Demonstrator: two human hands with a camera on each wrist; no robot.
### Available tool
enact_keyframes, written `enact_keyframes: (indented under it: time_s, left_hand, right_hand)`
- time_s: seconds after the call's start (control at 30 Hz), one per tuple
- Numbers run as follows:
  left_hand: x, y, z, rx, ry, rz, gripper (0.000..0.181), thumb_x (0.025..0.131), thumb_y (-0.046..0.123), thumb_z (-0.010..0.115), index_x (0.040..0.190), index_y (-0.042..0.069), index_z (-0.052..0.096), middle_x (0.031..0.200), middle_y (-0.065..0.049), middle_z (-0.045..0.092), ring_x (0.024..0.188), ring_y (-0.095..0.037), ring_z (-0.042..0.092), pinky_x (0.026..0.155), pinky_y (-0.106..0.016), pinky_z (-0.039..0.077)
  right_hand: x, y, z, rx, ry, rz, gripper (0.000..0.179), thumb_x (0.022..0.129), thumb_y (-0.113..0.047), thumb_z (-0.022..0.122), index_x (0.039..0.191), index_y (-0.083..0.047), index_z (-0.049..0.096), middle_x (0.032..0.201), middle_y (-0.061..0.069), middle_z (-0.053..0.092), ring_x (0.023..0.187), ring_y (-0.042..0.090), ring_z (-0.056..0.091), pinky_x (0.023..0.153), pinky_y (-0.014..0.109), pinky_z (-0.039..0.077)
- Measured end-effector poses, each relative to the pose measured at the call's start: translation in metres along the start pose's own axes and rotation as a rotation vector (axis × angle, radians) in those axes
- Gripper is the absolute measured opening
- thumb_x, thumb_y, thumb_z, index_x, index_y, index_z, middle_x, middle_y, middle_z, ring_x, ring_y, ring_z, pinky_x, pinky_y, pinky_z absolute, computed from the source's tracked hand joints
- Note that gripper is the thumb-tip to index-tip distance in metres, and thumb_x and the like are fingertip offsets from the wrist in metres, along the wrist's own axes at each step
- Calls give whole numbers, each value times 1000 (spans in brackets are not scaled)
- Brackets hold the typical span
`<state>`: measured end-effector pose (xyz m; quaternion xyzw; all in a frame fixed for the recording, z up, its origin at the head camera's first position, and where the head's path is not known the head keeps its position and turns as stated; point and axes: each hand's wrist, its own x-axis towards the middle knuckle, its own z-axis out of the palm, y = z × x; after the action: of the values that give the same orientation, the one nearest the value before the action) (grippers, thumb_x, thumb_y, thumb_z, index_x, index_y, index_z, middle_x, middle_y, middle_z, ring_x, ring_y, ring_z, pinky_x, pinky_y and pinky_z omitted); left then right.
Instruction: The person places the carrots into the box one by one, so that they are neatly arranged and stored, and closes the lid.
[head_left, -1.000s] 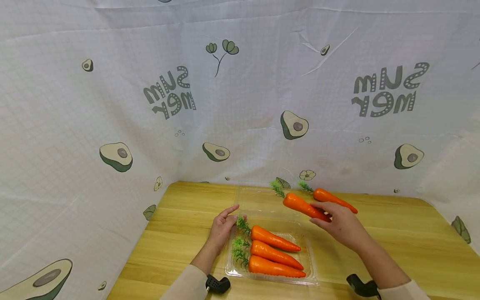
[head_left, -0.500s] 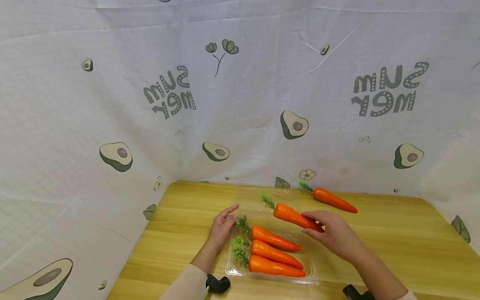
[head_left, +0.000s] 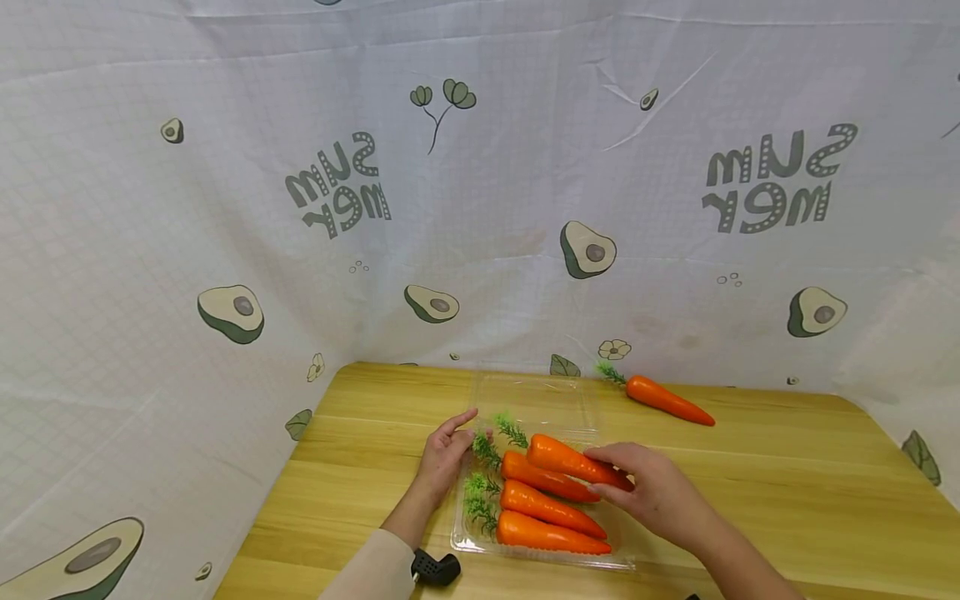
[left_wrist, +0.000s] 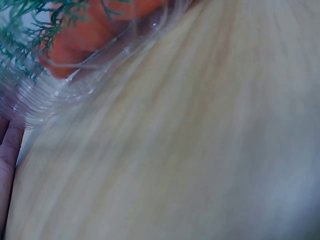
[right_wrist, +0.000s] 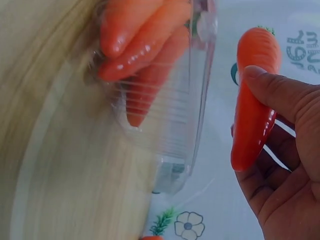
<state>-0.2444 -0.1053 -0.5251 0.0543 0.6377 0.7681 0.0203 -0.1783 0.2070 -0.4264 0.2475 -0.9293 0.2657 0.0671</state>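
In the head view, my right hand pinches an orange toy carrot near its narrow end, thumb and fingers on either side. The carrot's green top points to the far left, over the back part of a clear plastic container. Three more carrots lie side by side in the container, green tops to the left. The right wrist view shows the held carrot raised above the container's rim. My left hand rests against the container's left side with its index finger extended; some fingers are hidden.
The container's clear lid lies folded back on the wooden table. One more carrot lies at the back, right of the lid. A white cloth with avocado prints hangs behind the table.
My right hand has moved the carrot leftward and toward the near side, from beside the lid to over the container. My left hand has stayed in place.
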Motion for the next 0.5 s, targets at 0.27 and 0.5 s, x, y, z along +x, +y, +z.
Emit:
enact_keyframes:
  time_s: [0.27, 0.5]
  left_hand:
    - [1, -1, 0, 10, 6, -1, 45, 101, 9, 57, 144, -5, 53, 63, 12, 46, 65, -2, 43, 68, -18, 42]
    - [0, 0, -1, 11, -9, 13, 46, 102, 9, 56, 145, -7, 51, 61, 13, 43, 61, -1, 40, 63, -17, 39]
  right_hand:
    - [-5, -3, 11, 10, -12, -104, 39, 81, -27, 86, 118, -17, 76, 106, -8, 76, 91, 2, 65, 76, 26, 60]
    - [-9, -8, 18, 1, -50, -128, 38, 84, -30, 83, 121, -22, 75, 109, -10, 75, 96, 6, 68, 82, 32, 61]
